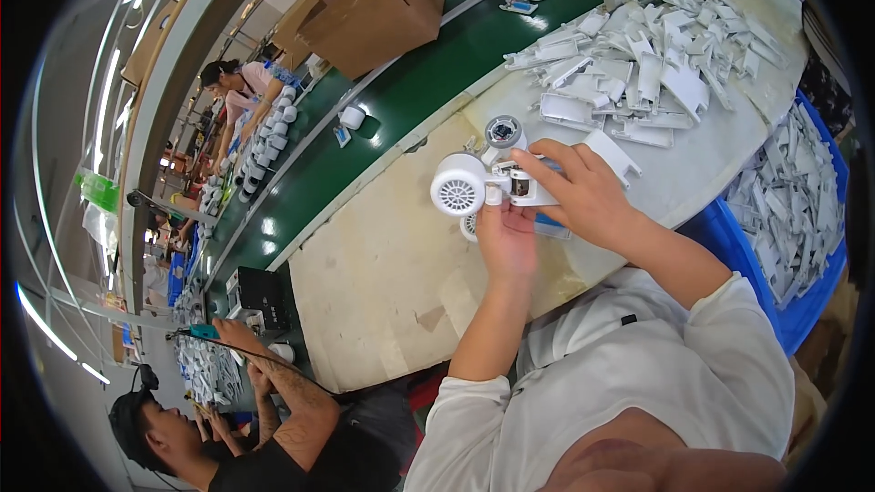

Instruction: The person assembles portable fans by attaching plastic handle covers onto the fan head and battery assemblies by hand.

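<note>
Over the worktable (383,255), both hands hold a white plastic device with a round slotted head (458,184). My left hand (510,241) grips it from below near the neck. My right hand (588,191) closes over its body from the right, fingers on top. An open section with dark inner parts shows between the hands. Just beyond, another round head with a grey ring (504,132) rests on the table. A third slotted head (469,226) peeks out below, mostly hidden. Beside my right fingers lies a white plastic cover (612,157). Something blue under my right hand is partly hidden.
White plastic covers (652,68) are heaped at the far right. A blue-lined bin (788,210) of similar parts stands right. Past the table runs a green conveyor (401,96) carrying a few devices, with a cardboard box (374,14) beyond. A co-worker (273,410) works at left with a teal tool.
</note>
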Demonstrator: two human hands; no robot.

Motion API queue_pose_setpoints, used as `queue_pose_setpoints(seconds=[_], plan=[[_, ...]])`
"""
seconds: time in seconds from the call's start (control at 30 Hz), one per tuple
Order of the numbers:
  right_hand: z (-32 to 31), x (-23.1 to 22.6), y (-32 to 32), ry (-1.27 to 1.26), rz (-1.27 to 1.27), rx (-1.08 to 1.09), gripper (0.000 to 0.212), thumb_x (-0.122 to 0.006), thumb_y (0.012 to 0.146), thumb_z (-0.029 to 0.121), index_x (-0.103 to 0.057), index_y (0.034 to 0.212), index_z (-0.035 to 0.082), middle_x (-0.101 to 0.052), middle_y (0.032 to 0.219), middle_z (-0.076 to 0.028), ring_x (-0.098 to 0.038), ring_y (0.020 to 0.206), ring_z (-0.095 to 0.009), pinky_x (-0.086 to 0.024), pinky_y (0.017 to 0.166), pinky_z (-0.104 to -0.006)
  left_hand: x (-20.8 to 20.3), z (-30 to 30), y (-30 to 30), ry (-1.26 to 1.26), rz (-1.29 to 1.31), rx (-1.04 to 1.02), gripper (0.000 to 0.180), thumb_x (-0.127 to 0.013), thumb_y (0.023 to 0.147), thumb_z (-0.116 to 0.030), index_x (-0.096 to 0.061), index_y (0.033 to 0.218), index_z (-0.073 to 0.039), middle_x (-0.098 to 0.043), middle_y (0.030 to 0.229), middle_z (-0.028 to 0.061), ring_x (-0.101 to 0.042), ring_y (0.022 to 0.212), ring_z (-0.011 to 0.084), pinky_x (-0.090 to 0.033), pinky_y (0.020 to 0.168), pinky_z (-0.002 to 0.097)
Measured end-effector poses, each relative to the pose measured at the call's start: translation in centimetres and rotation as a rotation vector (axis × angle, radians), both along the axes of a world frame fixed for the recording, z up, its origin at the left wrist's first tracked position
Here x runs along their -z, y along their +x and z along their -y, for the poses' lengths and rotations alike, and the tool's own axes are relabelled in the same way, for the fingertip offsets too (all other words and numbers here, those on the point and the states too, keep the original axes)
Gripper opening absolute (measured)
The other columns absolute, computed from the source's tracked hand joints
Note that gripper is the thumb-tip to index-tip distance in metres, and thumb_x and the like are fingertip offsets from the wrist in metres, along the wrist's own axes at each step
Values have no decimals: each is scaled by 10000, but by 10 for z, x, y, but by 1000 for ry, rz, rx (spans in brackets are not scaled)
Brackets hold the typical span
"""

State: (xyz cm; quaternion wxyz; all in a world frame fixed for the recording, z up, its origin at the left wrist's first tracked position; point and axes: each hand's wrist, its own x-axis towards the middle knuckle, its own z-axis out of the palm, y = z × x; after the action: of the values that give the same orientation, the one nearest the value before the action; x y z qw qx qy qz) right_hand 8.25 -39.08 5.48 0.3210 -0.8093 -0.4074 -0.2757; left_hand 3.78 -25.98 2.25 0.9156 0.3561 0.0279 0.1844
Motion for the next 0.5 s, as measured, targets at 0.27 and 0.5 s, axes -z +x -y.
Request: queue_pose_setpoints(seconds=[0.27, 0.5], plan=[[-5, -5, -11, 41, 24, 9, 698, -723, 620, 183, -467, 1268, 149, -492, 1156, -31, -464, 813, -221, -414, 730, -322, -3, -1, -4, 96, 75, -63, 331, -482, 912, -230, -475, 1183, -39, -567, 1121, 63, -559, 993, 159, -479, 787, 289], [-5, -8, -13, 68, -13, -76, 674, -716, 642, 182, -467, 1266, 131, -492, 1181, -51, -464, 848, -238, -416, 747, -335, -1, 2, -6, 14, 93, -146, 285, -536, 877, -91, -489, 1156, -51, -573, 1107, 71, -580, 971, 176, -501, 759, 278]])
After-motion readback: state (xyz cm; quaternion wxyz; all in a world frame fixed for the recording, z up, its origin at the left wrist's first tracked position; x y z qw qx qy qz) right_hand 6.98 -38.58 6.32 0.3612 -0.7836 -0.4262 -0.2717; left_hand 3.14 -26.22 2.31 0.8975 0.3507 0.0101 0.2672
